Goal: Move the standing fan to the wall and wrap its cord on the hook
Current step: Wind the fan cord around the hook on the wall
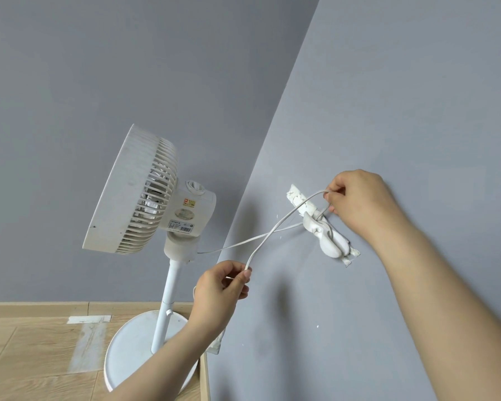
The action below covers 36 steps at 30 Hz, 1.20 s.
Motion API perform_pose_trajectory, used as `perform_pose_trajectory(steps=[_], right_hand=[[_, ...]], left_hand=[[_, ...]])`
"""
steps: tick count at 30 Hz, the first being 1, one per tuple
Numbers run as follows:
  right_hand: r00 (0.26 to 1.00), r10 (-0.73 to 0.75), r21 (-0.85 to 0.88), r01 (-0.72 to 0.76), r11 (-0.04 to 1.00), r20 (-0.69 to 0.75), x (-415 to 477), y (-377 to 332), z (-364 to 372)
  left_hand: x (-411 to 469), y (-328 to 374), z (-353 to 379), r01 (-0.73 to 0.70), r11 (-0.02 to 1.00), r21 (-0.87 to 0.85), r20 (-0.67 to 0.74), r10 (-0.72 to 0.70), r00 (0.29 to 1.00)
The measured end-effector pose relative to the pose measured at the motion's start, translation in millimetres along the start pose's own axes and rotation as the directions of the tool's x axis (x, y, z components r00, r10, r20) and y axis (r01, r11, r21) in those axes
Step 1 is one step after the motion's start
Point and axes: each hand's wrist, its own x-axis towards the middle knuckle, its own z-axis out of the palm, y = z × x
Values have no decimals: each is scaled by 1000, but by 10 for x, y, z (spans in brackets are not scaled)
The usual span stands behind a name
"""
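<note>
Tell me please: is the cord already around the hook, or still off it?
Around it, partly: the cord passes behind the hook once, with the right hand and left hand pinching the slack.

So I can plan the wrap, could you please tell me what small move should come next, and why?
Probably the right hand should bring its loop of cord down over the hook while the left hand feeds slack: the cord already passes through the hook, and a loose length spans both hands.

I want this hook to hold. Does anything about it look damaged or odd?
Yes: the white strip behind the hook is ragged and chipped at both ends, so its hold looks doubtful.
</note>
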Motion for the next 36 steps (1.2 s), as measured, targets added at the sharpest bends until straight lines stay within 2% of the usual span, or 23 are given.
perform_pose_trajectory(steps=[7,28,32,36], right_hand=[[995,94,87,-96,992,22,-344,-18,-95],[976,218,69,-217,974,-9,-1017,129,167],[971,239,59,-239,969,16,-1108,124,198],[968,250,62,-252,966,26,-1186,105,198]], left_hand=[[-58,25,-33,-2,1000,-9,-8,2,1000],[-200,-26,-70,18,997,81,59,-23,998],[-223,-27,-78,21,999,48,208,-30,978],[-250,-3,-81,56,997,45,425,-70,902]])
